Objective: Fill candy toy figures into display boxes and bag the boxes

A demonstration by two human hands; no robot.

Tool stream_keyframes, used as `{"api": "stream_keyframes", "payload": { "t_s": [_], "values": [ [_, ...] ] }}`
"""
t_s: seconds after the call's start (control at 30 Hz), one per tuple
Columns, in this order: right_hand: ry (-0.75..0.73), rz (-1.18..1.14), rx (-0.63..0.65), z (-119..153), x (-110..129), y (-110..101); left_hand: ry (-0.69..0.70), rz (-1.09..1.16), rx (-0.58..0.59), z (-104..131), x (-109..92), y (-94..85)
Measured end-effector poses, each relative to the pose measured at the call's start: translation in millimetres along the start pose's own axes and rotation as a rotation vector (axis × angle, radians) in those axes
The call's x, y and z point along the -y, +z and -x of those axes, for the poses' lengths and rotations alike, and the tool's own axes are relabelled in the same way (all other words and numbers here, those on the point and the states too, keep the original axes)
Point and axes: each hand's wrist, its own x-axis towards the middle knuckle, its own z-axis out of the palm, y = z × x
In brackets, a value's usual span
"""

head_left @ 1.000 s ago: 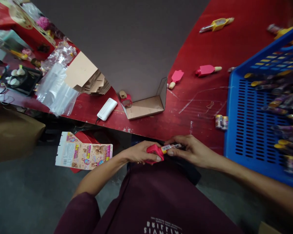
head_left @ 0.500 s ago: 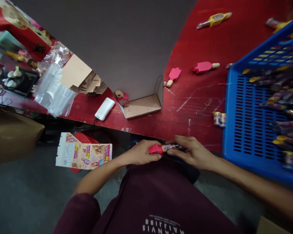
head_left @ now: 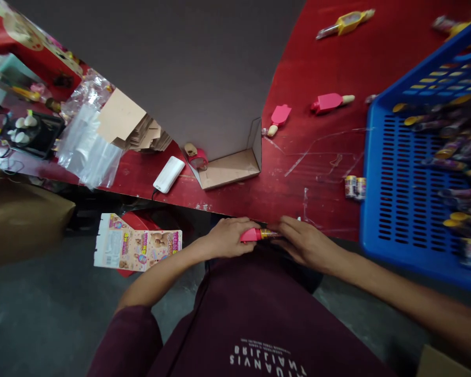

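Observation:
At the table's front edge, in front of my body, I hold a pink plastic piece joined end to end with a small labelled tube. My left hand [head_left: 225, 239] is closed round the pink plastic piece [head_left: 251, 235], hiding its left part. The fingers of my right hand [head_left: 308, 243] are closed on the far end of the labelled tube [head_left: 267, 233], covering much of it. Two more pink plastic pieces with cream handles [head_left: 332, 102] lie on the red table [head_left: 310, 173], and a yellow one with a clear tube [head_left: 349, 22] lies farther back.
A blue basket [head_left: 365, 209] with many wrapped tubes stands right, two small canisters [head_left: 355, 187] beside it. An open cardboard box [head_left: 231, 170] holds a roll of tape [head_left: 197, 158]. Left are a white power bank [head_left: 168, 174], folded cardboard [head_left: 121, 115], plastic bags [head_left: 88, 149] and a printed carton [head_left: 137, 243].
My hands have shifted slightly, and the held piece has turned so its label looks different. The right fingers now lie over more of the tube. The view has tilted a little.

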Motion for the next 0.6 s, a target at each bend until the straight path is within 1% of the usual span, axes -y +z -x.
{"api": "stream_keyframes", "payload": {
  "t_s": [0.03, 0.07, 0.1, 0.2, 0.23, 0.27, 0.3, 0.33, 0.4, 0.43, 0.47, 0.5, 0.53, 0.57, 0.6],
  "values": [
    [-0.026, -0.005, 0.005, 1, 0, -1, 0.009, -0.019, -0.003, 0, -1, 0.1],
    [-0.013, -0.036, 0.025, 1, -1, -1, 0.014, -0.057, 0.001, 0, -2, 0.4],
    [0.039, -0.090, 0.056, 1, 0, -2, 0.018, -0.108, 0.010, 0, -4, 0.7],
    [0.322, -0.287, 0.209, -3, 0, 0, 0.042, -0.261, 0.048, 1, -7, 1.2],
    [0.393, -0.329, 0.252, -4, 0, 1, 0.053, -0.289, 0.059, 2, -6, 1.1],
    [0.422, -0.339, 0.264, -5, 0, 3, 0.057, -0.300, 0.063, 2, -5, 0.9],
    [0.400, -0.306, 0.240, -6, -1, 5, 0.052, -0.293, 0.055, 2, -3, 0.4],
    [0.334, -0.230, 0.186, -6, -2, 7, 0.041, -0.271, 0.038, 2, 0, -0.2],
    [0.129, -0.020, 0.039, -5, -4, 11, 0.033, -0.203, 0.004, 1, 5, -2.2],
    [0.031, 0.067, -0.009, -4, -5, 12, 0.041, -0.176, -0.001, 2, 6, -3.5],
    [-0.040, 0.112, -0.031, -3, -5, 14, 0.053, -0.165, 0.006, 2, 6, -4.9],
    [-0.068, 0.101, -0.029, -3, -3, 15, 0.067, -0.177, 0.020, 3, 5, -6.4],
    [-0.041, 0.035, -0.011, -3, -1, 16, 0.082, -0.214, 0.036, 4, 3, -7.9],
    [0.037, -0.068, 0.022, -3, 1, 17, 0.096, -0.269, 0.049, 5, 1, -9.4],
    [0.153, -0.194, 0.072, -4, 4, 18, 0.108, -0.334, 0.055, 6, -2, -10.8]
  ]
}}
